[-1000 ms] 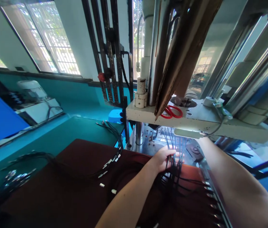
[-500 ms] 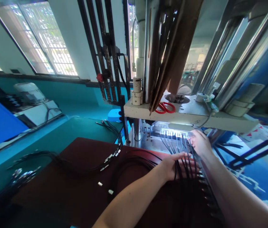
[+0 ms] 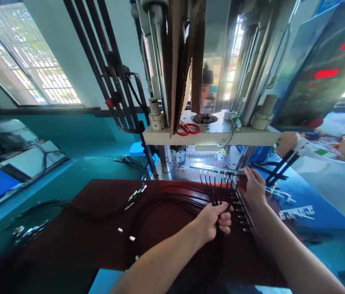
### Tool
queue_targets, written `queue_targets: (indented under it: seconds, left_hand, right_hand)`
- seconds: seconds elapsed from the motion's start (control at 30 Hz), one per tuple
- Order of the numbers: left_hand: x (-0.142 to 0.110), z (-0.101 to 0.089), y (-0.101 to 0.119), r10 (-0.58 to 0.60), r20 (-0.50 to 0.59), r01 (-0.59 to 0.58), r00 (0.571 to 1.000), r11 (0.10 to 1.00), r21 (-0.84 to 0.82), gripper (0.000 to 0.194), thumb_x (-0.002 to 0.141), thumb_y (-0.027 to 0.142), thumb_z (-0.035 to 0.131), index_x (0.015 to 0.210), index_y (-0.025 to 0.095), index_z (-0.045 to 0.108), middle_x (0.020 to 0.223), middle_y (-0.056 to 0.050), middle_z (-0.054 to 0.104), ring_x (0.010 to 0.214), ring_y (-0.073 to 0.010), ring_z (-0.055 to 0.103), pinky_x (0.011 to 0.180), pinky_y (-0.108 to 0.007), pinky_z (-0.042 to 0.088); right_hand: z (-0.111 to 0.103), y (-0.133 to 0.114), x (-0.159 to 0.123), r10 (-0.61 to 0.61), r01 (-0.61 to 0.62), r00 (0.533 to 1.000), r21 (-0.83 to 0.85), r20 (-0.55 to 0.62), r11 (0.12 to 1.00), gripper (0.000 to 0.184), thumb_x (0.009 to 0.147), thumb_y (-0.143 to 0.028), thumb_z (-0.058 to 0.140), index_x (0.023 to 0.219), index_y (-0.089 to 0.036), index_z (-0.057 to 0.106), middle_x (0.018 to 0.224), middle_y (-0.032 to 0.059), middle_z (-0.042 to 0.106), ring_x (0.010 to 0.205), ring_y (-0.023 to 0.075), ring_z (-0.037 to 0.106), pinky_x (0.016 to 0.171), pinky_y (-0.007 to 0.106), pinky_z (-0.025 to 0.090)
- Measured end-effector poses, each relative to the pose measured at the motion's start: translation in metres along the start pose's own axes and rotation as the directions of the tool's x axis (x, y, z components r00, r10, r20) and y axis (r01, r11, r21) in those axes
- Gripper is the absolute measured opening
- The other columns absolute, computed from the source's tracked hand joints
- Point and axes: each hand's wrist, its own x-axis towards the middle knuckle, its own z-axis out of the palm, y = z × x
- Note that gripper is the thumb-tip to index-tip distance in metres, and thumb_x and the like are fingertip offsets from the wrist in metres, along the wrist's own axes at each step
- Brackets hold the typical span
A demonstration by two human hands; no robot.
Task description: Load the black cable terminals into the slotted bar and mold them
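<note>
My left hand (image 3: pixel 217 220) is closed around a bunch of black cables (image 3: pixel 211 188) that fan upward to a metal strip. The cable ends sit in a row along that metal strip (image 3: pixel 218 172). My right hand (image 3: pixel 253 185) pinches the strip's right end between thumb and fingers. The strip is now in front of the press's lit lower opening (image 3: pixel 204 157), above the front edge of the dark red board (image 3: pixel 105 216). Just below my right hand, a second bar with a row of pins (image 3: pixel 242 212) slants across the board.
Red-handled scissors (image 3: pixel 187 129) lie on the press's white plate (image 3: pixel 212 138). More black cables (image 3: pixel 140 185) curve over the board's left side, near small white connectors (image 3: pixel 132 238). White plastic scraps (image 3: pixel 296 212) lie on the blue surface at right. Behind the press, a person (image 3: pixel 206 92) is partly visible.
The strip with the cable ends has come out of the press opening toward me. My left hand has closed from lying open under the cables to gripping them. The view has turned right.
</note>
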Motion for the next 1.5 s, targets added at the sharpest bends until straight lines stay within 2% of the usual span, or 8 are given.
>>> queue_targets:
  seconds: [0.4, 0.83, 0.93, 1.03, 1.13, 1.2, 1.27, 1.5]
  left_hand:
    - [-0.039, 0.003, -0.047, -0.098, 0.023, 0.092, 0.995, 0.979, 0.181, 0.025, 0.074, 0.034, 0.063, 0.075, 0.012, 0.052, 0.045, 0.008, 0.026, 0.038, -0.0033, 0.014, 0.039, -0.019, 0.008]
    - [-0.036, -0.001, -0.046, -0.018, -0.048, 0.030, 0.999, 0.964, 0.265, 0.036, 0.069, 0.042, 0.068, 0.078, 0.010, 0.054, 0.044, 0.007, 0.033, 0.037, -0.0029, 0.021, 0.039, -0.020, 0.011]
    - [-0.035, -0.002, -0.047, -0.015, -0.062, 0.032, 0.998, 0.959, 0.281, 0.037, 0.069, 0.044, 0.067, 0.078, 0.010, 0.054, 0.044, 0.008, 0.033, 0.037, -0.0026, 0.021, 0.039, -0.020, 0.011]
    - [-0.034, -0.003, -0.047, -0.023, -0.074, 0.044, 0.997, 0.958, 0.284, 0.038, 0.068, 0.045, 0.067, 0.078, 0.011, 0.054, 0.044, 0.008, 0.033, 0.036, -0.0023, 0.019, 0.039, -0.020, 0.010]
    - [-0.034, -0.003, -0.047, -0.033, -0.088, 0.057, 0.996, 0.957, 0.286, 0.038, 0.068, 0.044, 0.067, 0.079, 0.011, 0.054, 0.044, 0.008, 0.033, 0.037, -0.0025, 0.020, 0.039, -0.020, 0.011]
    - [-0.035, -0.002, -0.048, -0.041, -0.096, 0.067, 0.995, 0.954, 0.292, 0.037, 0.067, 0.044, 0.068, 0.078, 0.011, 0.054, 0.044, 0.008, 0.033, 0.037, -0.0027, 0.020, 0.039, -0.020, 0.011]
    - [-0.036, 0.000, -0.050, -0.056, -0.100, 0.084, 0.993, 0.948, 0.306, 0.037, 0.067, 0.044, 0.068, 0.077, 0.011, 0.055, 0.044, 0.007, 0.033, 0.037, -0.0029, 0.021, 0.038, -0.020, 0.012]
    - [-0.045, 0.011, -0.063, -0.162, -0.077, 0.180, 0.984, 0.894, 0.411, 0.041, 0.067, 0.049, 0.066, 0.075, 0.010, 0.056, 0.040, 0.007, 0.035, 0.032, -0.0031, 0.023, 0.034, -0.019, 0.014]
  right_hand:
    - [-0.083, -0.017, -0.019, 0.053, -0.025, 0.971, 0.123, -0.232, 0.992, 0.021, 0.067, -0.035, 0.063, 0.077, -0.018, 0.054, 0.049, -0.0040, 0.055, 0.039, 0.0130, 0.053, 0.036, 0.022, 0.045]
    - [-0.150, 0.003, -0.097, 0.232, -0.163, 0.924, 0.237, -0.302, 0.958, 0.049, 0.045, -0.036, 0.081, 0.081, -0.016, 0.056, 0.064, 0.0015, 0.064, 0.056, 0.0219, 0.065, 0.053, 0.032, 0.058]
    - [-0.159, 0.002, -0.110, 0.274, -0.243, 0.923, 0.142, -0.270, 0.960, 0.056, 0.044, -0.037, 0.082, 0.089, -0.017, 0.055, 0.069, 0.0031, 0.066, 0.063, 0.0228, 0.065, 0.062, 0.033, 0.057]
    - [-0.172, 0.002, -0.114, 0.241, -0.286, 0.948, -0.222, -0.208, 0.932, 0.059, 0.048, -0.044, 0.076, 0.098, -0.018, 0.056, 0.075, 0.0065, 0.067, 0.069, 0.0265, 0.064, 0.069, 0.042, 0.054]
    - [-0.188, 0.005, -0.111, -0.037, 0.028, 0.999, -0.757, 0.005, 0.653, 0.043, 0.061, -0.053, 0.062, 0.085, -0.018, 0.065, 0.085, 0.0100, 0.063, 0.083, 0.0316, 0.058, 0.078, 0.051, 0.046]
    - [-0.194, 0.003, -0.108, -0.155, 0.276, 0.959, -0.897, 0.236, 0.346, 0.038, 0.071, -0.053, 0.052, 0.077, -0.019, 0.067, 0.089, 0.0108, 0.060, 0.087, 0.0331, 0.052, 0.079, 0.052, 0.043]
    - [-0.189, -0.005, -0.106, -0.208, 0.402, 0.907, -0.900, 0.366, 0.170, 0.039, 0.079, -0.050, 0.045, 0.082, -0.018, 0.067, 0.088, 0.0114, 0.058, 0.087, 0.0328, 0.049, 0.076, 0.052, 0.042]
    - [-0.118, -0.054, -0.094, -0.319, 0.664, 0.745, -0.694, 0.586, 0.277, 0.035, 0.087, -0.039, 0.047, 0.114, -0.018, 0.051, 0.108, 0.0098, 0.055, 0.103, 0.0247, 0.047, 0.086, 0.039, 0.040]
